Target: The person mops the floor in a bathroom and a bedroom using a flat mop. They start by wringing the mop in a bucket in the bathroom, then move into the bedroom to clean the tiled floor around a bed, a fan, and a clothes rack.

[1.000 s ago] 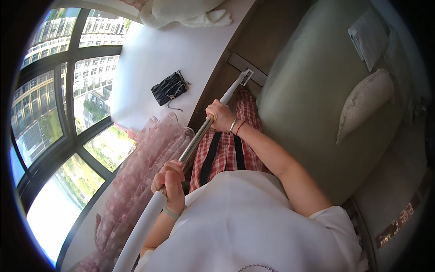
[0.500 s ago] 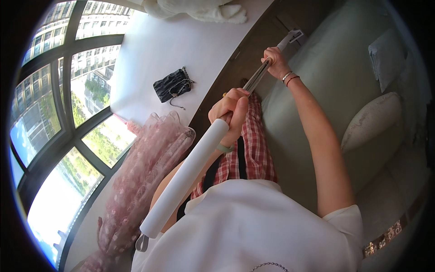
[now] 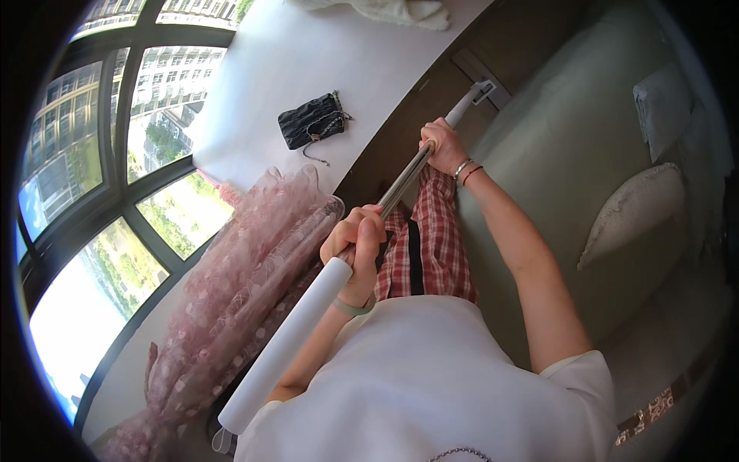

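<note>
Both of my hands are wrapped round the handle of a long flat mop (image 3: pixel 283 346), which slants from beside my left hip to the far right. Its near end is a thick white sleeve with a hanging loop, and its middle is a slim metal shaft. My left hand (image 3: pixel 356 252) grips just beyond the white sleeve. Farther up the shaft, my right hand (image 3: pixel 445 148) is closed below another white section. The mop's far joint meets a flat, brownish plate (image 3: pixel 466 63) in the dim strip of floor; its underside is hidden.
To the left, a white window ledge (image 3: pixel 254 100) carries a black chain-strap bag (image 3: pixel 312 122) and white fluffy cloth (image 3: pixel 416 11). Bunched pink sheer curtain (image 3: pixel 231 300) hangs beside my left arm. On the right is a greenish bed (image 3: pixel 531 154) with a pale pillow (image 3: pixel 635 208).
Both hands have drawn back toward my body and left, bringing the mop with them. The whole view has shifted slightly, so the bag appears farther up and right.
</note>
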Action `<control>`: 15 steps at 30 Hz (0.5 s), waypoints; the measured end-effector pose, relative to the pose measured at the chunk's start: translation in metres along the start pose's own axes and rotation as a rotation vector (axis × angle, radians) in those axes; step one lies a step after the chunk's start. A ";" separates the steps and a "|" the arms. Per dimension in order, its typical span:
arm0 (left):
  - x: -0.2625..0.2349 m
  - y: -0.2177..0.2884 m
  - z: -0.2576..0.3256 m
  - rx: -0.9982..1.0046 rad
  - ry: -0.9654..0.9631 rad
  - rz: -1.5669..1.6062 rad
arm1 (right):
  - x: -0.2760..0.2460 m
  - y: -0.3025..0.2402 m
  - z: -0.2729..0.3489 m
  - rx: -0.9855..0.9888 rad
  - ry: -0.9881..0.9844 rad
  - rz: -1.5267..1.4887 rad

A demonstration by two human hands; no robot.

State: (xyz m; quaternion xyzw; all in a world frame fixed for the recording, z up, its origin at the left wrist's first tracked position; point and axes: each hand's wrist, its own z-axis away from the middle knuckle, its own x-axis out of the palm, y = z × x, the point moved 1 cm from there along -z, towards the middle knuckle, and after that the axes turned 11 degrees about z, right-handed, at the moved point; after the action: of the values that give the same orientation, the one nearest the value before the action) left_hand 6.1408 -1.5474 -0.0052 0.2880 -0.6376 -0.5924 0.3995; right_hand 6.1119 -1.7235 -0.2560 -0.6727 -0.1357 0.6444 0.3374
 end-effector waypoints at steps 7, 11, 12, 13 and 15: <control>-0.091 0.085 0.114 -0.092 0.124 -0.091 | 0.063 -0.160 0.088 -0.022 -0.274 -0.165; -0.113 0.078 0.133 0.015 0.031 0.012 | 0.066 -0.179 0.098 -0.068 -0.284 -0.176; -0.110 0.078 0.126 0.032 0.005 0.021 | 0.063 -0.175 0.094 -0.090 -0.269 -0.173; -0.103 0.075 0.115 0.045 -0.020 0.033 | 0.061 -0.168 0.088 -0.117 -0.162 -0.213; -0.088 0.064 0.092 0.065 -0.068 0.054 | 0.050 -0.145 0.076 -0.068 -0.115 -0.149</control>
State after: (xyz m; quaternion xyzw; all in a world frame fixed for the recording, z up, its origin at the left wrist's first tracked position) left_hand 6.1147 -1.4173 0.0446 0.2633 -0.6770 -0.5700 0.3839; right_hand 6.0818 -1.5646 -0.1990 -0.6338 -0.2264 0.6500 0.3529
